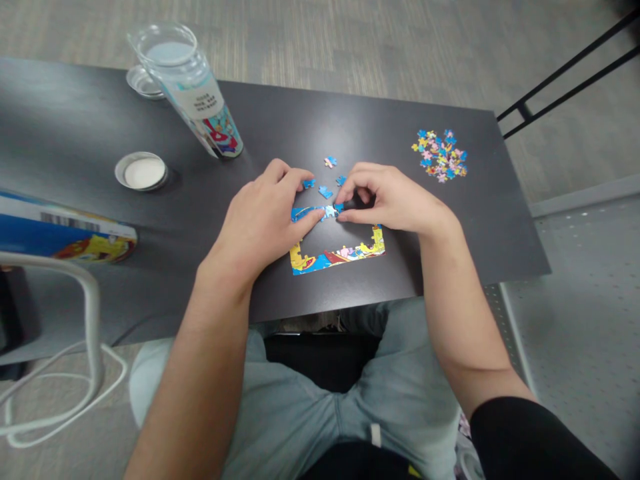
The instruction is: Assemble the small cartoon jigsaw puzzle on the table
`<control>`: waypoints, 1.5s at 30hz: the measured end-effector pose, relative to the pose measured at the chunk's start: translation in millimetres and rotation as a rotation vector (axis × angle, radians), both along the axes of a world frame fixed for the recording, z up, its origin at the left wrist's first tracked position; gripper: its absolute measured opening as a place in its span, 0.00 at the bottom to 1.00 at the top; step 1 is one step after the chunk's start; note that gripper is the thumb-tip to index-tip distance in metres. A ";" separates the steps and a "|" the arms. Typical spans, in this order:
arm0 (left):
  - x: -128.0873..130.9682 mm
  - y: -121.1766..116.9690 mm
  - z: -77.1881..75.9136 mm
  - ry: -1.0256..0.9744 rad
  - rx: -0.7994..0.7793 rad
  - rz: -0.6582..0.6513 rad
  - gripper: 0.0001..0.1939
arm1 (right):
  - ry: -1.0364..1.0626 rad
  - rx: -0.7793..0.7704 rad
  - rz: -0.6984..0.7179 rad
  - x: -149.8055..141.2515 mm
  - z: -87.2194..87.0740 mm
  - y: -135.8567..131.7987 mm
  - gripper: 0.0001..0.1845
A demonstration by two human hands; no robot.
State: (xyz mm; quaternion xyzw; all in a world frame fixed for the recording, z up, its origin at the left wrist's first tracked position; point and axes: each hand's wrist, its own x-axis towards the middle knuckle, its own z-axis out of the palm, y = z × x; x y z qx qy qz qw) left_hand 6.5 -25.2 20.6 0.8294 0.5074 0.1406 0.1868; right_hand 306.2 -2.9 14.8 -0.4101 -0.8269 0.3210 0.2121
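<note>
Jigsaw border [327, 259] is lying on the dark bench [280, 127], near the seated person, its far side meeting both hands. From left to right, a printed blue tube [95, 230] is sitting near a round lid [141, 172], and a tall clear jar [205, 100] is standing beyond. Left hand [255, 217], its grip spread, is resting its thumb on the border. Loose pieces [325, 192] are lying between the hands. Right hand [393, 197] is pinching a blue piece [339, 208] at the border. Farther right, a multicoloured pile of pieces [440, 157] is lying.

Left fingers [309, 222] on puzzle frame [341, 257], right fingers [356, 216] pinching blue piece [339, 208], piece pile [443, 157], jar [199, 97]
</note>
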 end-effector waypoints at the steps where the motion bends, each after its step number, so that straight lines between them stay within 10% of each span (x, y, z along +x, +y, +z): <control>1: 0.0 0.1 -0.2 -0.004 -0.002 -0.002 0.27 | -0.004 0.000 0.001 -0.4 0.2 0.0 0.07; 11: 0.3 0.4 -1.0 -0.025 -0.002 0.001 0.26 | -0.025 -0.005 -0.002 2.6 3.3 0.5 0.10; 18: -2.1 1.7 -2.3 -0.030 0.004 -0.013 0.23 | -0.031 0.124 -0.276 19.4 -0.8 7.9 0.14; 45: -7.1 7.4 -5.9 -0.054 -0.017 -0.021 0.25 | -0.078 0.150 -0.215 18.7 -10.6 13.2 0.08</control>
